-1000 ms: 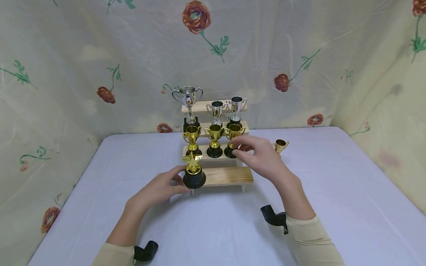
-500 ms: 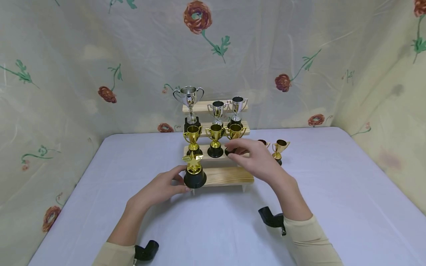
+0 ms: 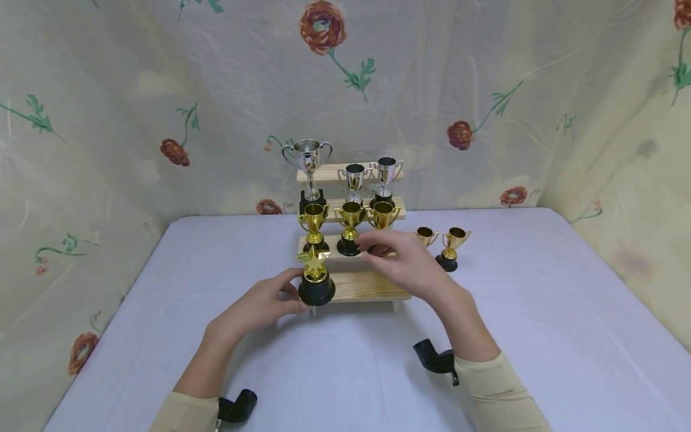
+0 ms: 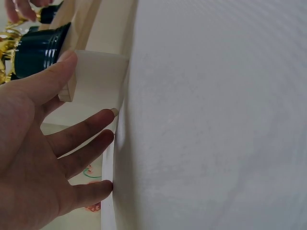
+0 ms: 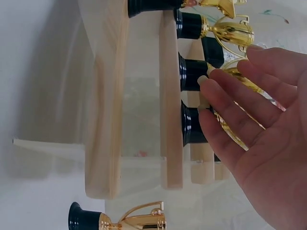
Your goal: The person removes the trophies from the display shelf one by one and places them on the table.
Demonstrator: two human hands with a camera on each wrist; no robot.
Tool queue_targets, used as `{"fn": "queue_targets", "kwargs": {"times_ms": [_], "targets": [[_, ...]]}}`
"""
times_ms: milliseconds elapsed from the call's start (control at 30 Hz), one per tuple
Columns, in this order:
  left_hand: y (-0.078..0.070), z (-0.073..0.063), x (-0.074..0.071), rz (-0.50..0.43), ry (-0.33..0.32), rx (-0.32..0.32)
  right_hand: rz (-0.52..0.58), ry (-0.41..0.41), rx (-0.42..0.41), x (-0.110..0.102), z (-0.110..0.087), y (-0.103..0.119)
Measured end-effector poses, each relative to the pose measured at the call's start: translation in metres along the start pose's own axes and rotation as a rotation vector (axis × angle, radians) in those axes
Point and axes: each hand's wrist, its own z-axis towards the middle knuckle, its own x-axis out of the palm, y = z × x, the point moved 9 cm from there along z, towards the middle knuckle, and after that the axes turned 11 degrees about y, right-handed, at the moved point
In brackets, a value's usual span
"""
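Observation:
A tiered wooden display stand (image 3: 372, 287) carries silver and gold trophies. My left hand (image 3: 261, 303) grips the left end of its lowest shelf, thumb at the front edge and forefinger behind. A gold star trophy (image 3: 315, 273) on a black base stands on that end, close to the thumb. On the shelf above, gold cup trophies (image 3: 350, 219) stand in a row. My right hand (image 3: 402, 261) is in front of the right part of that row, fingers extended, holding nothing. It hides the base of the right gold cup (image 3: 382, 214); contact with the cups cannot be told.
Two small gold cups (image 3: 448, 258) stand on the white table cloth right of the stand, one partly behind the right hand. Silver trophies (image 3: 308, 157) fill the upper rear. A flowered curtain (image 3: 227, 132) hangs behind. Black wrist mounts (image 3: 434, 357) jut from both sleeves.
My right hand has moved left along the gold cup row, uncovering more of the small cups on the right. My left hand and the trophies stay in place.

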Motion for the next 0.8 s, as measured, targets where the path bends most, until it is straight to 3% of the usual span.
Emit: {"fn": "queue_targets", "kwargs": {"times_ms": [800], "targets": [[0.0, -0.001, 0.0, -0.005, 0.011, -0.016, 0.069, 0.043, -0.033, 0.027, 0.01, 0.011]]}}
